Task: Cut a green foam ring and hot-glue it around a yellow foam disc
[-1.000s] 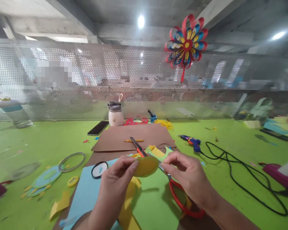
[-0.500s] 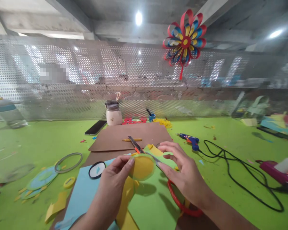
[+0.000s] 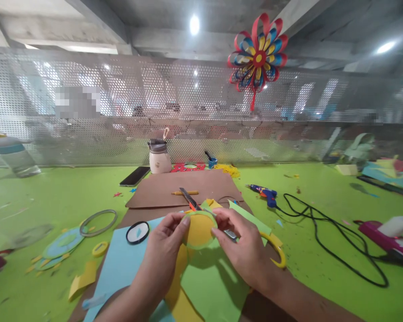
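Both hands are up in front of the person, just above the table (image 3: 53, 188), palms turned toward each other. The left hand (image 3: 164, 255) and the right hand (image 3: 245, 250) hold one yellow paper circle (image 3: 197, 230) between them. Each grip is pinched shut on an edge of the circle, thumb and fingers together. Under the hands lie one green sheet (image 3: 211, 286) and one blue sheet (image 3: 121, 268). One orange cutter (image 3: 190, 199) lies just behind the circle. One glue gun (image 3: 266, 194) lies further off to the right.

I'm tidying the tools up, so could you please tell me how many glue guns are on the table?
1: the glue gun lies right of the brown board; others may be hidden.
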`<state>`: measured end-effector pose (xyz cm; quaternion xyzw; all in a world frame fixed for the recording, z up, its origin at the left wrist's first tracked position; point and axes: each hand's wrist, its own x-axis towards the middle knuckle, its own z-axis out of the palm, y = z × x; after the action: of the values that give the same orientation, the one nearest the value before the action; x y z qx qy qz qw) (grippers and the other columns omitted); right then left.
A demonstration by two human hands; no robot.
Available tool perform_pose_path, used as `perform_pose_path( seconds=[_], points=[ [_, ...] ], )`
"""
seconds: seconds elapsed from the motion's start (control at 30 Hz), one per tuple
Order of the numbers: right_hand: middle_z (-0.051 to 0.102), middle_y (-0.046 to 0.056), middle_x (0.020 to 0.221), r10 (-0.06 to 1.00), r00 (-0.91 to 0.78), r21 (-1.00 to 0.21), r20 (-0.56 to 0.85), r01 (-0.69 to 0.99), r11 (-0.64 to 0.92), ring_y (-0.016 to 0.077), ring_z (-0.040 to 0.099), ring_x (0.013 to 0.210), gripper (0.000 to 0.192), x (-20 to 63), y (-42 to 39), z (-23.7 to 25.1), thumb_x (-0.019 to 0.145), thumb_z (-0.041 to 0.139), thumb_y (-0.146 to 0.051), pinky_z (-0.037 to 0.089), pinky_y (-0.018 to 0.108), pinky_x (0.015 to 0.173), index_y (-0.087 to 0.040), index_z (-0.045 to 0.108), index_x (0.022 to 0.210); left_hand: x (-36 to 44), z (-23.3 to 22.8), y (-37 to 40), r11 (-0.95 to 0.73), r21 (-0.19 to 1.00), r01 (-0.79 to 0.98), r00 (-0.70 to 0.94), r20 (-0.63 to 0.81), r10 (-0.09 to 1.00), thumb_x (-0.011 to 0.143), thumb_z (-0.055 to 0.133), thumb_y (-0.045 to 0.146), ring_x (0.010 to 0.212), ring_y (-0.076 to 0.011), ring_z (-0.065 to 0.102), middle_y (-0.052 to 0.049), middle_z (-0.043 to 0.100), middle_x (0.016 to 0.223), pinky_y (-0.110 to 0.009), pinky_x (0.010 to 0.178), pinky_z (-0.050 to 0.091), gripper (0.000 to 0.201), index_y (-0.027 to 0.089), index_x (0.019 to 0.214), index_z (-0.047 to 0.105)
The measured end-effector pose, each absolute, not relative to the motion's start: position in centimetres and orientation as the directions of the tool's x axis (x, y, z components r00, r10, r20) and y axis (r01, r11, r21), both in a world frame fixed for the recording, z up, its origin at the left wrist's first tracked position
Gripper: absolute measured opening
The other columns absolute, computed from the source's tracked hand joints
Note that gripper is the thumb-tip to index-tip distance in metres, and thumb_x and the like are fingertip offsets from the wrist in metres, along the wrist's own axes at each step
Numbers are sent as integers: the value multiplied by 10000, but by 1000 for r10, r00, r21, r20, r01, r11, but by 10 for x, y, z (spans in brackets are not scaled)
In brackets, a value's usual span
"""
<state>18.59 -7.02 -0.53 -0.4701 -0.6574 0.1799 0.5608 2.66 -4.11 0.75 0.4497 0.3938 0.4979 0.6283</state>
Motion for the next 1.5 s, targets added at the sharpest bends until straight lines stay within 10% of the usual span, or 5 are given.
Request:
perform_pose_path(
  seconds=[1.07, 1.5],
  points=[
    [629, 22, 914, 808, -20, -683, 588, 523, 510, 149, 603, 789, 401, 210, -68, 7, 796, 549, -55, 513, 314, 773, -229, 552, 1157, 27, 16, -46, 53, 999, -15, 338, -44, 940, 707, 652, 298, 693, -196, 572, -26, 685, 690, -260, 650, 439, 139, 188, 738, 732],
    [562, 47, 898, 696, -30, -524, 717, 634, 568, 183, 551, 857, 145, 207, -68, 8, 807, 548, -65, 467, 335, 773, -193, 574, 873, 27, 14, -46, 45, 999, 20, 308, -49, 950, 728, 632, 344, 718, -206, 578, -30, 685, 702, -262, 652, 443, 193, 185, 776, 729]
  ],
)
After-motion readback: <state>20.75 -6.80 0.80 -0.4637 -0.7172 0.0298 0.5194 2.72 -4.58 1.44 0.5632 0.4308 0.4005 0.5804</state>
